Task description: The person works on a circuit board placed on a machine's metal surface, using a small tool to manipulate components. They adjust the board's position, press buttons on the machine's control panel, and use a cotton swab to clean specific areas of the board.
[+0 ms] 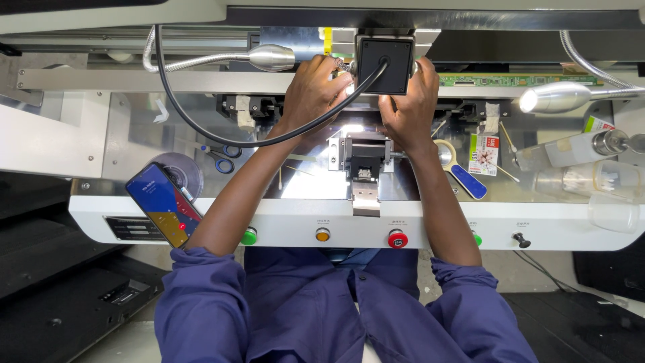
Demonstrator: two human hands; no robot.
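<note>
**Both hands on the black square unit at the far side of the bench**

Black square housing (pixel 384 65), matte, rounded corners, with a thick black cable (pixel 201 124) plugged into its face. It sits between the two hands, at the far edge of the machine. The face is roughly square, so no clear long axis; it faces the camera, edges square to the bench front.

Left hand (pixel 314 91): fingers curled against the housing's left edge, fingertips pressed near a small bright fitting; exact pinch not readable. Right hand (pixel 408 101): fingers curled on the right edge and lower corner, closed against it.

The cable leaves the face, crosses the left hand and wrist, loops wide left and runs up out of view. It lies right over the left forearm.

Just nearer than the hands: a small metal clamp fixture (pixel 366 165) with strong glare around it. Beyond the right hand, a green circuit strip (pixel 517 80) runs left-right. Gooseneck lamps: one (pixel 271 57) just left of the left hand, one (pixel 554 97) well right, lit.

Near the right wrist: blue-handled magnifier (pixel 460 168). Further right: small printed packet (pixel 484 153), clear plastic containers (pixel 605 178). Left of the left forearm: blue-handled scissors (pixel 220 158), tape roll (pixel 178 171), phone (pixel 163 204) with lit screen. Front panel of the bench (pixel 201 225): green, amber, red buttons.
</note>
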